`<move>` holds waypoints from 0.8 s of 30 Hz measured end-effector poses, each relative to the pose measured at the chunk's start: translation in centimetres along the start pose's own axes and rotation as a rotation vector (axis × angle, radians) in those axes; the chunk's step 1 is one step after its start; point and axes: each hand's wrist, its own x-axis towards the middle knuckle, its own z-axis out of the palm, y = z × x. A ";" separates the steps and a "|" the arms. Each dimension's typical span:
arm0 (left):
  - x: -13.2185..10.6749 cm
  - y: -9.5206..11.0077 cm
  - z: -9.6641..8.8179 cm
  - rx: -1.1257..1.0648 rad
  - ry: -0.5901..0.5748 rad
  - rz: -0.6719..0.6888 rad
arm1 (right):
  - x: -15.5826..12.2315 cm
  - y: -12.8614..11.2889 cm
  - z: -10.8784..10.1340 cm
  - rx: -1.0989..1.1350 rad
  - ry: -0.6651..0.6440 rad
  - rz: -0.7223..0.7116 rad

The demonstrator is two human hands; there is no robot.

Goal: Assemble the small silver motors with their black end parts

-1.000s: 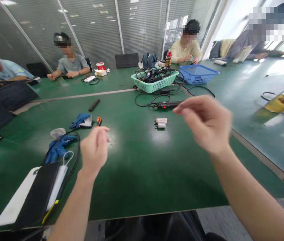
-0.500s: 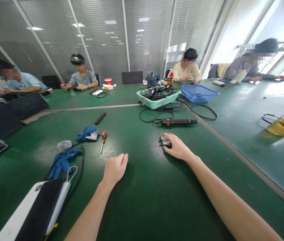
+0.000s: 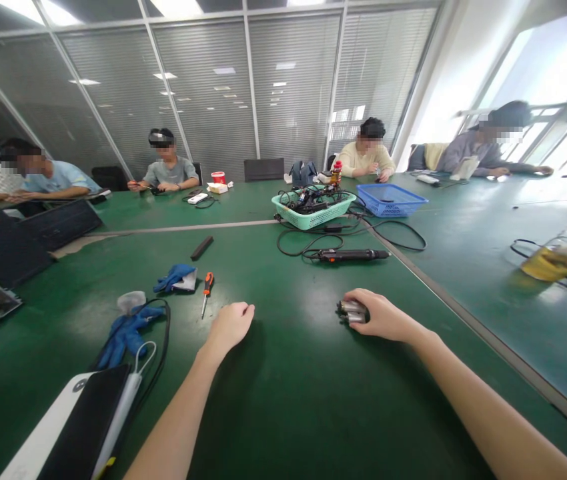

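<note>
On the green tabletop, my right hand curls its fingers and thumb around a small group of silver metal cylinders with dark ends. The cylinders' dark ends stick out on the left; my palm hides the other side. My left hand is closed in a loose fist at the table, and its underside is out of sight. Just left of it lies a screwdriver with an orange and black handle. Beyond my right hand is a black electric screwdriver with a cable.
A green basket heaped with black cables stands beside a blue basket. Blue gloves, a dark bar and a white and black device lie leftward. A jar is at right. Several people sit around the table.
My right hand has drawn nearer and to the right, bringing the metal cylinders along. The left fist has barely moved. The camera view has tipped upward.
</note>
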 end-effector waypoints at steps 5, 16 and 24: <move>0.5 -0.6 0.5 0.013 0.123 0.010 | -3.1 2.8 -1.7 -0.011 -0.009 0.114; -0.5 -0.8 0.3 0.200 0.046 0.160 | -3.7 3.1 -2.2 -0.055 0.013 0.130; -0.5 -1.0 1.2 0.208 0.120 0.150 | 0.2 -4.6 1.8 -0.027 -0.039 -0.086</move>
